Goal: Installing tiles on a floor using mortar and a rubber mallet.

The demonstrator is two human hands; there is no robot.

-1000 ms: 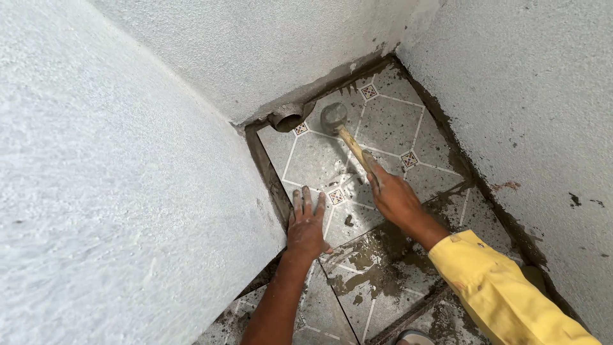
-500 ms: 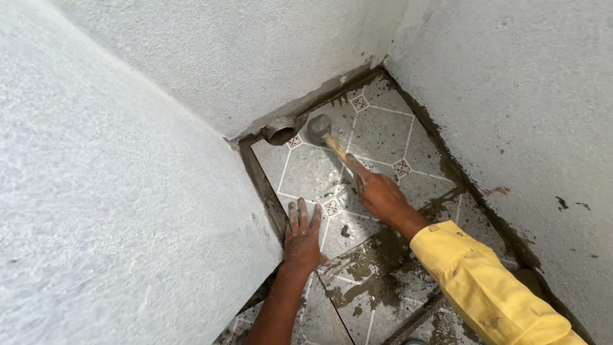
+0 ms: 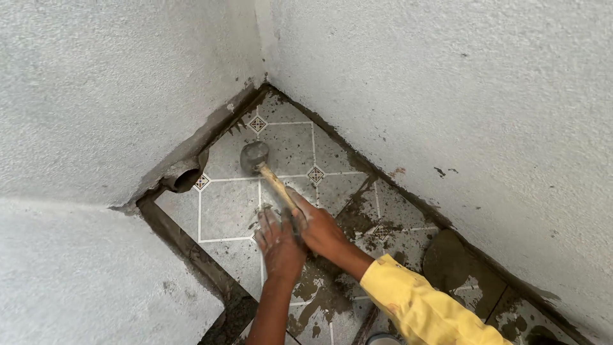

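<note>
My right hand (image 3: 319, 230), in a yellow sleeve, grips the wooden handle of a rubber mallet (image 3: 255, 158). The mallet's grey head rests on or just above a grey patterned floor tile (image 3: 227, 207) near the corner of two white walls. My left hand (image 3: 279, 241) lies flat, fingers spread, on the tile right beside the right hand, smeared with mortar.
Rough white plaster walls (image 3: 447, 96) close in on three sides. A pipe opening (image 3: 185, 180) shows at the base of the left wall. Wet grey mortar (image 3: 319, 300) smears the tiles near me, and a dark gap runs along the tiles' left edge (image 3: 191, 249).
The view has shifted so the corner sits further right. The mallet head has moved from beside the pipe toward the tile's middle. My left hand now sits closer to my right hand.
</note>
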